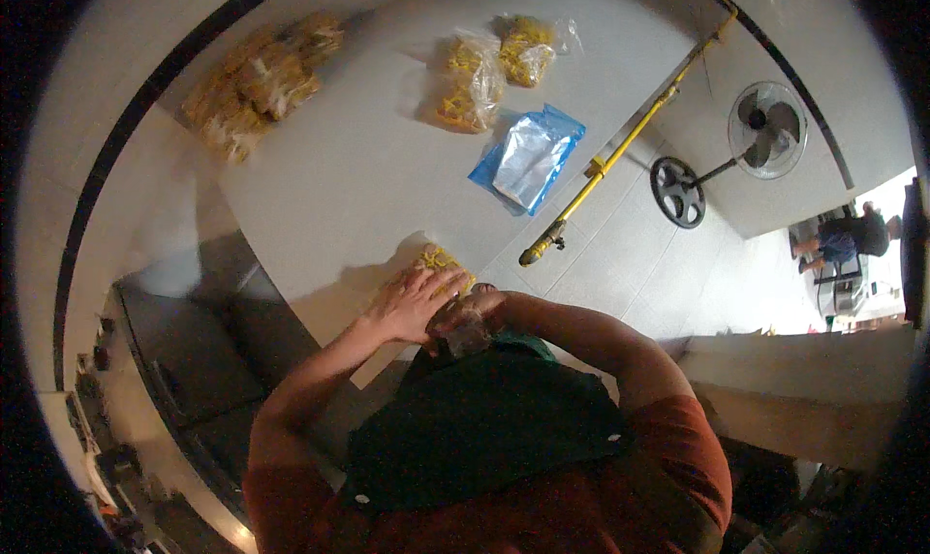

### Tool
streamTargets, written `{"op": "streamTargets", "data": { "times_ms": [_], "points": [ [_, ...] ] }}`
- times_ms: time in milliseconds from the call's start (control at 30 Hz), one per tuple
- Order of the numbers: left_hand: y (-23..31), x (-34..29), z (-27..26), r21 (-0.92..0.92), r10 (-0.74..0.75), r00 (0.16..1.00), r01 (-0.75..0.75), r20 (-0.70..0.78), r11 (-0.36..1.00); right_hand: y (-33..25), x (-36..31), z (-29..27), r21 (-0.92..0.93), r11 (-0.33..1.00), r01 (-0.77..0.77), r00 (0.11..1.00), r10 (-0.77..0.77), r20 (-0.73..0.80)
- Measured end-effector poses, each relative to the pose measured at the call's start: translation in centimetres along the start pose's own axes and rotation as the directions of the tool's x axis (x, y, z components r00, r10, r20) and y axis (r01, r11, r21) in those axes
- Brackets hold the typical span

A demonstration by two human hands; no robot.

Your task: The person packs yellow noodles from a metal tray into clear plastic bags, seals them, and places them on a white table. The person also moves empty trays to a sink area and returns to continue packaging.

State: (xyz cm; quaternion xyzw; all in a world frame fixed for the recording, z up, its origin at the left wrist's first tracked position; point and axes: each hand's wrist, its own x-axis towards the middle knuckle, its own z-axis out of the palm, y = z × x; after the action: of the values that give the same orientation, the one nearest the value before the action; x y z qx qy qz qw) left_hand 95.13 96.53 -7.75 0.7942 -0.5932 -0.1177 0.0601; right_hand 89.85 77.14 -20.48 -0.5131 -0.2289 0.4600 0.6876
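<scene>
At the near edge of the white table (363,181) lies a clear plastic bag with yellow pieces (438,257), partly covered by my hands. My left hand (415,300) rests over it with fingers stretched out and lying on the bag. Close beside it, my right hand (477,310) is closed on the bag's gathered clear plastic end, which hangs toward my dark green apron (475,418). The fingertips of my right hand are partly hidden.
Two filled clear bags (470,84) (528,50) lie farther back, near a blue-and-silver packet (531,162). A larger heap of bagged yellow pieces (262,84) sits at the far left. A yellow pipe (620,152) runs along the right side, beyond which stands a fan (765,128). Another person (852,236) is far right.
</scene>
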Motion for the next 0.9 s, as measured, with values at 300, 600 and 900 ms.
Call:
{"op": "streamTargets", "data": {
  "times_ms": [300,600,900],
  "points": [
    [-0.9,6.0,1.6,0.047,-0.057,0.989,0.064,-0.134,0.997,-2.9,-2.9,-5.4,-0.480,0.861,-0.170,0.977,0.085,-0.194],
    [0.3,9.4,1.8,-0.012,-0.036,0.999,0.036,0.024,0.999,0.1,-3.9,-4.5,-0.097,0.994,0.057,0.995,-0.064,-0.076],
    [0.1,9.2,3.5,-0.275,-0.255,0.966,0.231,-0.052,0.933,-0.3,-2.6,-4.3,-0.641,0.667,0.381,0.891,-0.451,0.061]
  ]
}}
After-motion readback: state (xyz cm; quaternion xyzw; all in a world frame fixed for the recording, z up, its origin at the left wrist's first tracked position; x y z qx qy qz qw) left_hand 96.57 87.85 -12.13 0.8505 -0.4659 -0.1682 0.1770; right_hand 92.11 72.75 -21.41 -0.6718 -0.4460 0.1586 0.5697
